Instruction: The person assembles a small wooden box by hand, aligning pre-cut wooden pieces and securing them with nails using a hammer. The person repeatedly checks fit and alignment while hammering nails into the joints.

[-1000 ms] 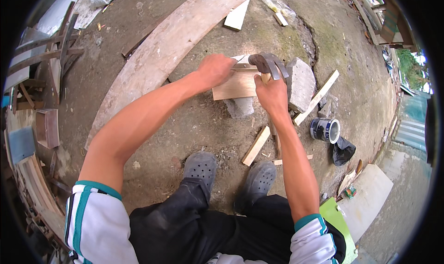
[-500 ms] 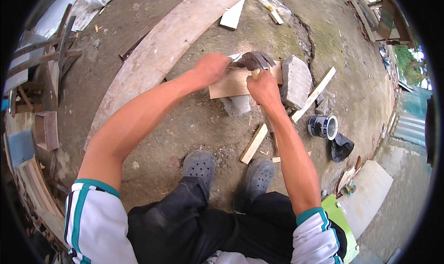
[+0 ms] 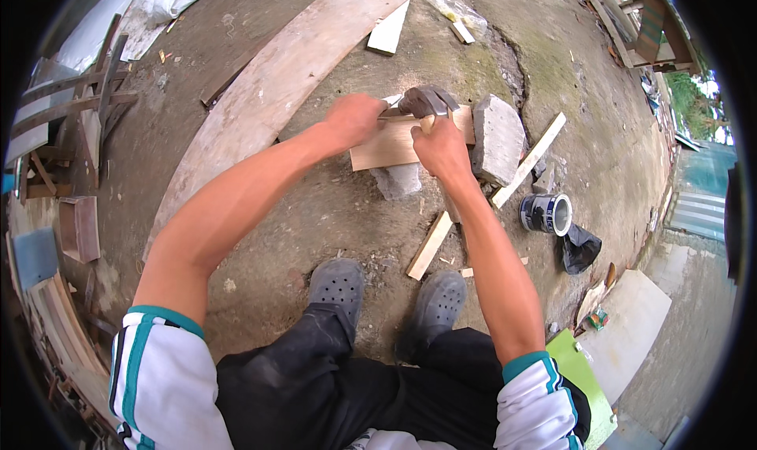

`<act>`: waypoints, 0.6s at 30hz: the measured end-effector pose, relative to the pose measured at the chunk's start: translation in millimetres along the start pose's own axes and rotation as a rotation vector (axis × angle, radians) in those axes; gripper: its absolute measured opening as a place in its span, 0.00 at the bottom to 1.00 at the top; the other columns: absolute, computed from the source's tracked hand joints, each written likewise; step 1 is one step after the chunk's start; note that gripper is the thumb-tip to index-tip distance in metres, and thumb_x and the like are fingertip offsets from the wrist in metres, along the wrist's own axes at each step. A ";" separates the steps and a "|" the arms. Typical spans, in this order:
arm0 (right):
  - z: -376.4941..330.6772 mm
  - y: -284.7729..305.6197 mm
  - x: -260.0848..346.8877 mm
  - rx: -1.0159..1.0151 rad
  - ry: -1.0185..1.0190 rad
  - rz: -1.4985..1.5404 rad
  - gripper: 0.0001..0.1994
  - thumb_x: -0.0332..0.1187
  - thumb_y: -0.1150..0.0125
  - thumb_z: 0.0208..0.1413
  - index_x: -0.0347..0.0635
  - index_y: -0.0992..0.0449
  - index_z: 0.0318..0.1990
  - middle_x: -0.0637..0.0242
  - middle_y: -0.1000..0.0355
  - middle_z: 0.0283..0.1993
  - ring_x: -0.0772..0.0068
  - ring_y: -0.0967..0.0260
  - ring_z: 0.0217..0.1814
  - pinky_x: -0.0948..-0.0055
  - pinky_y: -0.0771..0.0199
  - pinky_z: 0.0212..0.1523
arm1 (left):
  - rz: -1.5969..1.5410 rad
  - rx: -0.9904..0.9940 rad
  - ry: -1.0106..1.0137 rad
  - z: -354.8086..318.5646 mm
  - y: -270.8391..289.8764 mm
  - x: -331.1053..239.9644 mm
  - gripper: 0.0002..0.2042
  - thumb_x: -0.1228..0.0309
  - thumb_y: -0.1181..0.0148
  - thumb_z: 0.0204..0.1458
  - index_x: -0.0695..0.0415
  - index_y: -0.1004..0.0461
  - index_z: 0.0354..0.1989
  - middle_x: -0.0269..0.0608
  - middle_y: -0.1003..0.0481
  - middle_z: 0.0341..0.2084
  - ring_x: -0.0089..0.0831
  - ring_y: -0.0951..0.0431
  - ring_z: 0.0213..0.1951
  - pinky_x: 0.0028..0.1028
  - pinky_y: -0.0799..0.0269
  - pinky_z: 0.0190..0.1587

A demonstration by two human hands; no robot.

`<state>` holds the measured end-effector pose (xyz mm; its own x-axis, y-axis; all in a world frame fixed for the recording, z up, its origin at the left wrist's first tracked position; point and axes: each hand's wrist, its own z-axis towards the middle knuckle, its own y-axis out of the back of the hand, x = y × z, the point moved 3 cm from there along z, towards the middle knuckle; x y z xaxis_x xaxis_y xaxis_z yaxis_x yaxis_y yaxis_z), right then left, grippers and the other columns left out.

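- The person squats on a dirt ground, and both bare arms reach forward to a short wooden board (image 3: 386, 144) that lies across a grey stone (image 3: 398, 180).
- The left hand (image 3: 355, 119) rests on the far left part of the board, with the fingers curled over its edge.
- The right hand (image 3: 441, 146) is closed around a wooden handle; at the top of it sits a dark metal head (image 3: 426, 100), probably a hammer, just above the far edge of the board.
- A concrete block (image 3: 498, 138) stands just beside the right end of the board.
- A thin wooden strip (image 3: 430, 245) lies near the grey shoes (image 3: 339, 284).
- An open paint can (image 3: 546, 213) lies on its side to the right, next to a black bag (image 3: 579, 249).
- A long wide plank (image 3: 276, 87) runs behind the left arm.
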<state>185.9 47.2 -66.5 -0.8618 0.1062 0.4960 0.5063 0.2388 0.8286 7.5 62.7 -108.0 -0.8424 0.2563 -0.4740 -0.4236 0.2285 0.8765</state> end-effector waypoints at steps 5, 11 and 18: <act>-6.3 3.5 4.1 -0.057 0.115 0.070 0.18 0.39 0.39 0.58 0.24 0.23 0.38 0.39 0.23 0.28 0.43 0.22 0.30 0.51 0.23 0.36 | -0.006 0.031 0.019 -3.2 1.6 1.2 0.12 0.63 0.37 0.54 0.56 0.20 0.42 0.51 0.19 0.34 0.51 0.19 0.41 0.47 0.24 0.44; -3.2 0.3 2.5 -0.023 0.093 0.101 0.20 0.39 0.39 0.58 0.22 0.23 0.36 0.37 0.24 0.29 0.39 0.22 0.35 0.52 0.23 0.40 | 0.015 -0.083 -0.068 -3.7 -1.5 3.1 0.14 0.60 0.35 0.53 0.56 0.21 0.40 0.54 0.20 0.29 0.54 0.20 0.35 0.48 0.26 0.38; 0.3 30.2 -20.1 0.055 0.092 -0.096 0.21 0.43 0.38 0.57 0.27 0.23 0.40 0.39 0.22 0.37 0.39 0.22 0.43 0.49 0.24 0.47 | 0.051 0.035 0.017 4.2 3.4 -4.9 0.17 0.58 0.33 0.52 0.56 0.21 0.45 0.54 0.20 0.33 0.54 0.20 0.38 0.48 0.26 0.42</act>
<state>218.6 52.6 -51.6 -0.8984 -0.0079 0.4390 0.4171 0.2967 0.8591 11.6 66.2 -103.1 -0.8681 0.2527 -0.4271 -0.3683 0.2488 0.8958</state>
